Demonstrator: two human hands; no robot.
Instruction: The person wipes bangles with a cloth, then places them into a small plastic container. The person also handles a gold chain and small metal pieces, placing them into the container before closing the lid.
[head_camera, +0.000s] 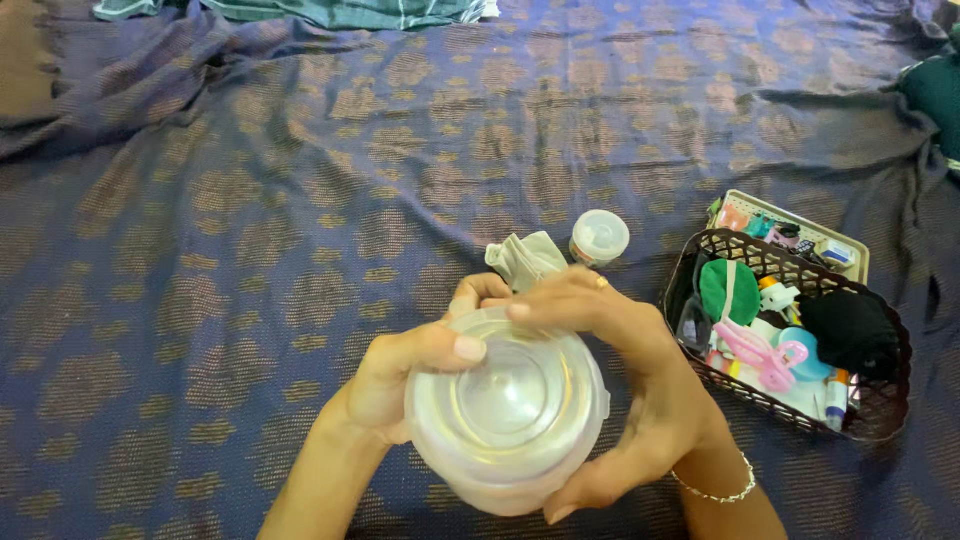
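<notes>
Both my hands hold a clear round plastic container (507, 412) above a purple patterned bedsheet (300, 220). My left hand (405, 375) grips its left side, thumb lying over the rim. My right hand (625, 385) wraps the right side, its fingers reaching over the top; it wears a ring and a thin bracelet. Just beyond my fingers a crumpled grey-green cloth (527, 260) sticks up, touching or pinched by my fingertips, I cannot tell which. A small white-lidded jar (599, 238) stands on the sheet right behind it.
A dark woven basket (880, 415) at the right holds a green piece, pink clips, a black cloth and other small items. A beige tray (845, 245) of small things sits behind it. Striped teal fabric (330, 10) lies at the far edge.
</notes>
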